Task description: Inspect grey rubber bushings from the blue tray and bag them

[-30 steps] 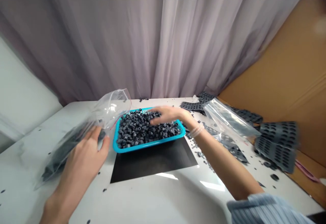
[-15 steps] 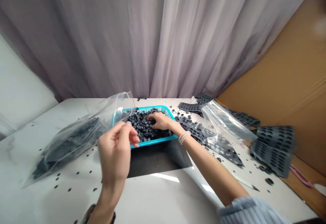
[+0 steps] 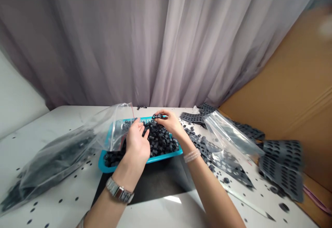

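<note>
A blue plastic basket [image 3: 155, 158] holds a heap of small black rubber pieces [image 3: 162, 141]. My right hand [image 3: 169, 122] is closed on a few black pieces [image 3: 157, 116] at its fingertips, just above the basket's far side. My left hand [image 3: 138, 141] is over the basket with its palm turned up and its fingers apart, and nothing shows in it. Close beside its fingers is the mouth of a clear zip bag [image 3: 118, 120], which overhangs the basket's left part. Whether the fingers touch the plastic, I cannot tell. More dark pieces [image 3: 59, 162] fill the bag's lower end.
Perforated black sheets [image 3: 282, 165] and another clear bag [image 3: 230, 131] lie to the right. A pale pen-shaped tool [image 3: 246, 200] rests near the front right. Loose black bits [image 3: 60, 200] are scattered over the white table [image 3: 155, 217]. A grey curtain [image 3: 116, 41] hangs behind.
My right hand has risen out of the heap with pieces between its fingers. My left hand has moved right over the basket, turned palm up and opened. The basket appears angled more toward me at its left.
</note>
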{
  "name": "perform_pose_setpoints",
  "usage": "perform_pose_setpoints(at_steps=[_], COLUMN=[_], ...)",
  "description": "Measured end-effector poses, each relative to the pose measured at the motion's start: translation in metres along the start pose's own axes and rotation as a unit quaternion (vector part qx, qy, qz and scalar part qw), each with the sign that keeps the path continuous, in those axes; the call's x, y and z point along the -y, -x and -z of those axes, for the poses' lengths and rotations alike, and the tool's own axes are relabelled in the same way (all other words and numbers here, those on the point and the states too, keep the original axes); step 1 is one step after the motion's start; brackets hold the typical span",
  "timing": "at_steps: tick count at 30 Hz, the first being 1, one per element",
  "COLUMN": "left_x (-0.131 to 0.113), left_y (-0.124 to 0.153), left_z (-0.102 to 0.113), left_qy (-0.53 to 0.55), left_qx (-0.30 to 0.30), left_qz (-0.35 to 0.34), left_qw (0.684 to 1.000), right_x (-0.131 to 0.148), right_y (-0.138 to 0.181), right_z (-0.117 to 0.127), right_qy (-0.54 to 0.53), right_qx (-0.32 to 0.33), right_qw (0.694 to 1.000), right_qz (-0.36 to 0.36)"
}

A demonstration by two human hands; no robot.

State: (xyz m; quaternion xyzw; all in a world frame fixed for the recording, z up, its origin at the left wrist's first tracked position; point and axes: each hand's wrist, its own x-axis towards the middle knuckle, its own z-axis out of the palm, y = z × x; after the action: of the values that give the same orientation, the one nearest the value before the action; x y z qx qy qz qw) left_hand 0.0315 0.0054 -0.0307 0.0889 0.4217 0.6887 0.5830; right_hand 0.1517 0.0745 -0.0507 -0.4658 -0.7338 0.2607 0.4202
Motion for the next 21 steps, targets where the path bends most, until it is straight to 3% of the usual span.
perform_pose_setpoints(at_steps=[9, 12, 14, 17, 21], left_x=[0.015, 0.019, 0.021, 0.022, 0.021], left_y=[-0.025, -0.029, -0.030, -0.030, -0.026], left_z=[-0.002, 0.001, 0.002, 0.003, -0.001], left_qy=[0.114, 0.142, 0.157, 0.179, 0.201], left_qx=[0.059, 0.079, 0.090, 0.095, 0.091], left_qz=[0.101, 0.111, 0.114, 0.112, 0.103], left_qw=[0.987, 0.980, 0.977, 0.973, 0.970], right_x=[0.038, 0.043, 0.042, 0.040, 0.040], right_y=[0.028, 0.039, 0.043, 0.043, 0.038], right_z=[-0.032, -0.050, -0.058, -0.063, -0.058], right_qy=[-0.042, -0.050, -0.112, -0.287, -0.488], right_qx=[-0.046, -0.085, -0.122, -0.157, -0.223], right_qw=[0.998, 0.995, 0.985, 0.942, 0.840], right_qz=[-0.014, -0.033, -0.056, -0.069, -0.087])
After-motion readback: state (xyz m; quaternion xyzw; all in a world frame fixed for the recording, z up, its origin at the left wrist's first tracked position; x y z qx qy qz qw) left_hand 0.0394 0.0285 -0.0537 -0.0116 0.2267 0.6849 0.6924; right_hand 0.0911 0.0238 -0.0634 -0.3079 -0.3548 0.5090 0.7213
